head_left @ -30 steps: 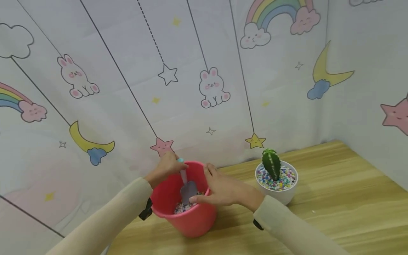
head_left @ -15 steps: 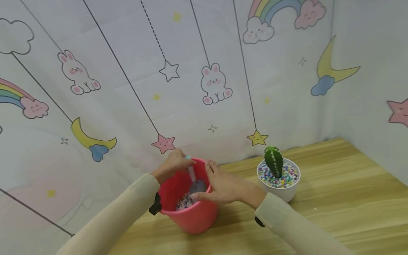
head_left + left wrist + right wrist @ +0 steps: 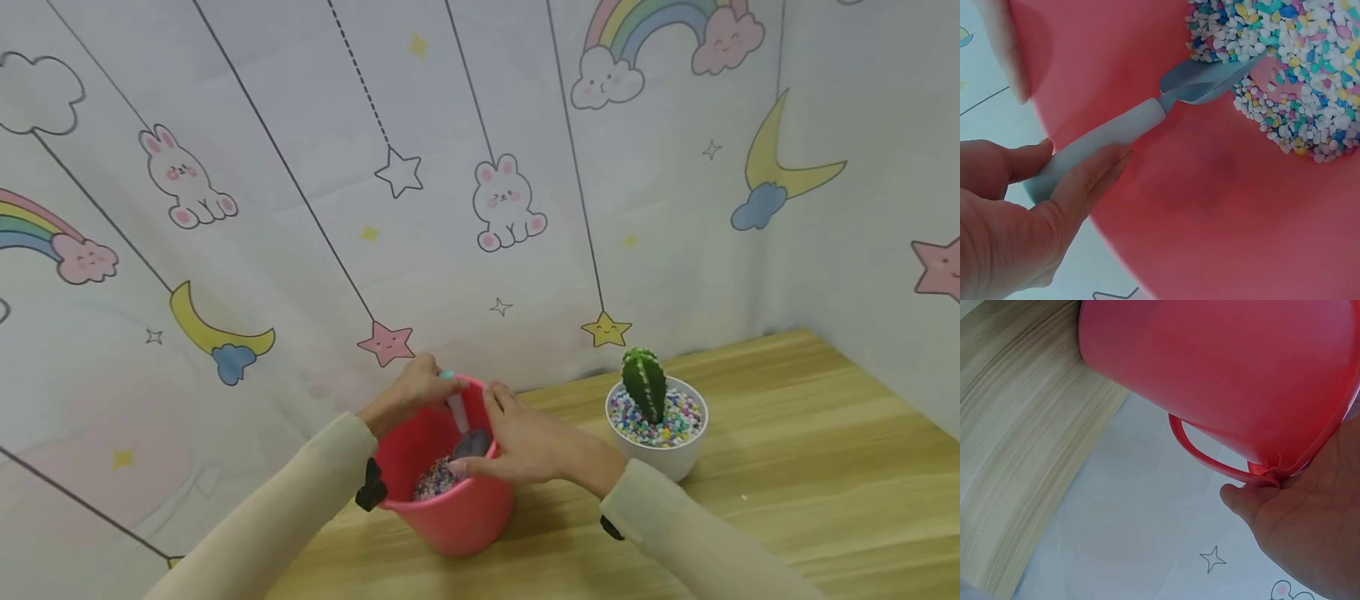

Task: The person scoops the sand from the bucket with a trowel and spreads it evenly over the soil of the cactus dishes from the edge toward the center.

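Note:
A red plastic bucket (image 3: 459,527) stands on the wooden table, with small multicoloured pebbles (image 3: 1329,75) at its bottom. My left hand (image 3: 414,388) grips the white and teal handle of a small shovel (image 3: 1107,134), which slants down into the bucket from the rim. In the left wrist view its grey blade (image 3: 1204,81) reaches the edge of the pebbles. My right hand (image 3: 536,446) holds the bucket's right rim, spread across it. Seen from the right wrist, that hand is beside the spot where the red carrying handle (image 3: 1210,464) joins the rim.
Right of the bucket stands a white pot (image 3: 660,458) of coloured pebbles with a green cactus (image 3: 645,385). Behind the table (image 3: 787,467) hangs a pale curtain-like backdrop (image 3: 315,275) with printed rabbits, stars and rainbows. A tiny pale speck lies on the table.
My left hand has shifted right with the shovel, and the blade has moved toward the bucket's right wall, partly behind my right hand. The right hand keeps its hold on the rim.

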`<act>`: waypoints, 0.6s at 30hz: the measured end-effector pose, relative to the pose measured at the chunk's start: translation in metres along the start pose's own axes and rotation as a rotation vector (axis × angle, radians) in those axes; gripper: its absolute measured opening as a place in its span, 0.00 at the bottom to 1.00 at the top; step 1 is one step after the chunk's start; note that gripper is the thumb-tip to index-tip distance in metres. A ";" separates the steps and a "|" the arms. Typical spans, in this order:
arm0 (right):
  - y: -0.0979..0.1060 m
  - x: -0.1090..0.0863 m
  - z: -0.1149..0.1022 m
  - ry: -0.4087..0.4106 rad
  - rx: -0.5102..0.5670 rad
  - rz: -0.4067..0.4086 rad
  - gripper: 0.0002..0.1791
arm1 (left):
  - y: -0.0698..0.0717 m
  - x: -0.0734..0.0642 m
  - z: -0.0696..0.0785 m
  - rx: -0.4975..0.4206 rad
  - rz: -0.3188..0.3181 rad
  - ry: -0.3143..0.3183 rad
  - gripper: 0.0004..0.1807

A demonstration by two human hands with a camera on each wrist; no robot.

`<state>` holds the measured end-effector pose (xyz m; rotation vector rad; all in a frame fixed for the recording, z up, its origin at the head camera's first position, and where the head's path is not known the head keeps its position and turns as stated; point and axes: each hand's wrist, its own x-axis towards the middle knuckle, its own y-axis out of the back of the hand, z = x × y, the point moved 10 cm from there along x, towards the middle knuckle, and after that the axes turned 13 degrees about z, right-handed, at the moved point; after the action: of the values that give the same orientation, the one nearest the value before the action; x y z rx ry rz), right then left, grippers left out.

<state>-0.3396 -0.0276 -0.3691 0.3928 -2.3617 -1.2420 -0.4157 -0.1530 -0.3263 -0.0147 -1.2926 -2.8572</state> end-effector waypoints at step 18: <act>-0.002 0.001 0.002 -0.002 0.015 0.012 0.68 | 0.012 0.003 -0.025 -0.135 -0.023 0.057 0.16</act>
<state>-0.3417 -0.0280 -0.3718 0.3811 -2.3729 -1.2203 -0.4190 -0.1792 -0.3337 0.0817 -1.0963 -2.9349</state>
